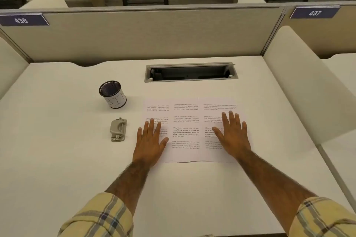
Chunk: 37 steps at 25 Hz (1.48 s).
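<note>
Pressing printed sheets (pixel 185 113) | left grip (pixel 151 142) flat, spread | right grip (pixel 233 136) flat, spread

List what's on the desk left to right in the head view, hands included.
hole punch → left hand → bare middle of the printed sheets → right hand. The mesh cup stands behind the punch in the same column, so it has no clear place in the order.

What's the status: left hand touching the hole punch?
Apart. Head view shows bare desk between the left hand and the hole punch; the hand rests on the papers.
</note>
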Each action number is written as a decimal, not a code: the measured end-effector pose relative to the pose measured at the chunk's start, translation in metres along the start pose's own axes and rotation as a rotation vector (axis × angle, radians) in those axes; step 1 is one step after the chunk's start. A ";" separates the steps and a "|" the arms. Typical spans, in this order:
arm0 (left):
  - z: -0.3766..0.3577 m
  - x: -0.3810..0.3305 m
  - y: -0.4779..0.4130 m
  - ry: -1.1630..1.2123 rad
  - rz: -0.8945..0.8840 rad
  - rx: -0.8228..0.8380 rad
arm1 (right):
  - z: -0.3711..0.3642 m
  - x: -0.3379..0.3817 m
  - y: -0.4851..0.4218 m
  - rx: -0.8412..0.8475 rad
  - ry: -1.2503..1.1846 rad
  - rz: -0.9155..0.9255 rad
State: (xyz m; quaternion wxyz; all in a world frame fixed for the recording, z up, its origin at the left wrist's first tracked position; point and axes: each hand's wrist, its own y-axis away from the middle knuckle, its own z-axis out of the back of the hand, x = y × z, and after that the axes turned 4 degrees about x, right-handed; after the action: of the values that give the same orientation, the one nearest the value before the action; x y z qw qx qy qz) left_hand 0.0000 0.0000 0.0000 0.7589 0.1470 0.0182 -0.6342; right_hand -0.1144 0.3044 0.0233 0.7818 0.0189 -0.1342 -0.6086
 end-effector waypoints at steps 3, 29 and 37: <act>-0.007 0.004 0.004 -0.014 0.023 0.027 | -0.009 -0.005 0.003 0.023 0.029 -0.002; -0.013 -0.106 -0.069 -0.007 -0.237 -0.021 | 0.029 -0.077 -0.087 0.096 0.008 0.008; -0.038 -0.115 -0.067 -0.046 -0.273 0.078 | 0.031 -0.082 -0.111 0.188 0.003 0.009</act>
State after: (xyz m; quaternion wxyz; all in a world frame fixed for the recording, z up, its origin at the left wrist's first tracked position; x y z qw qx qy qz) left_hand -0.0816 0.1092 -0.0248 0.6596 0.1580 -0.0040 -0.7348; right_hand -0.2448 0.3587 0.0159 0.7796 0.0926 -0.1895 -0.5896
